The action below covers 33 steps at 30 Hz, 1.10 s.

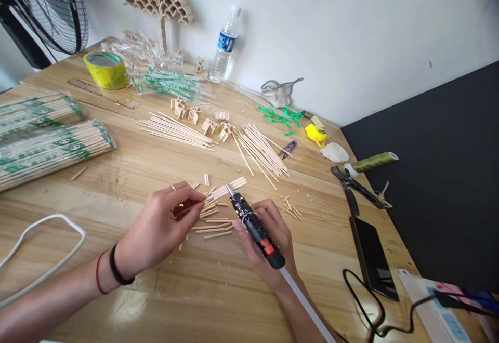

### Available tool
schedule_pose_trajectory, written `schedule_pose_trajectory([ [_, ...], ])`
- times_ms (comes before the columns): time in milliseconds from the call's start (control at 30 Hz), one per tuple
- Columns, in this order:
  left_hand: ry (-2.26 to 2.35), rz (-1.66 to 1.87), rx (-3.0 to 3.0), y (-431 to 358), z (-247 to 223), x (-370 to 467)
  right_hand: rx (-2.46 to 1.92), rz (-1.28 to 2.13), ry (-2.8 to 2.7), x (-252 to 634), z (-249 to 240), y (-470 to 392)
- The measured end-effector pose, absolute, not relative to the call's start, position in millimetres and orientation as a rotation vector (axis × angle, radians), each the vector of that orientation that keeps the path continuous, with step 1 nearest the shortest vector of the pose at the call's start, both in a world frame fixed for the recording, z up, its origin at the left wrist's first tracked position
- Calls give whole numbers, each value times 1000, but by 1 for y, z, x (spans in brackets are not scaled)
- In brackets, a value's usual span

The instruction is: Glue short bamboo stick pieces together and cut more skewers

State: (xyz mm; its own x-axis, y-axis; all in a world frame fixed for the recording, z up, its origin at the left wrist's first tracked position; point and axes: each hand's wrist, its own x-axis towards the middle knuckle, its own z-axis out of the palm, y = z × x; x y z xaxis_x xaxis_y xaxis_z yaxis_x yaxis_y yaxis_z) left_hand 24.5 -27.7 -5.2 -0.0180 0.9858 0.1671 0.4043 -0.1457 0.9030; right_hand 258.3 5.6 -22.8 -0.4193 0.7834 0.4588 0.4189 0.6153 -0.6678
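Clasping a glue gun (254,223) in the right hand (277,241), aiming its nozzle (230,189) toward the back edge of the table (187,301); pinching a thin stick (209,197) in the left hand (161,218), beside short cut sticks (218,235), well in from the table's right edge.

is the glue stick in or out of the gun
Partly in: the glue stick meets the back of the glue gun, with a long length outside.

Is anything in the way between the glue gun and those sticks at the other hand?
Nothing visible. The glue gun in the right hand has its nozzle close to the flat row of wooden sticks at the left hand; short loose sticks lie nearby, not between.
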Motion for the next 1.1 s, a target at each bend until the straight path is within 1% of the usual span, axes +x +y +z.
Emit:
schedule_pose_trajectory([
  [133,1473,1144,1605,-27,-5,24,-818,632,-2098,257,-25,5],
  [333,1497,1130,1578,-28,-6,25,-774,642,-2133,255,-32,8],
  [767,1494,1138,1589,-28,-9,25,-982,525,-2066,258,-24,9],
  [1100,1493,1142,1622,-28,-6,25,-947,442,-1991,264,-20,13],
])
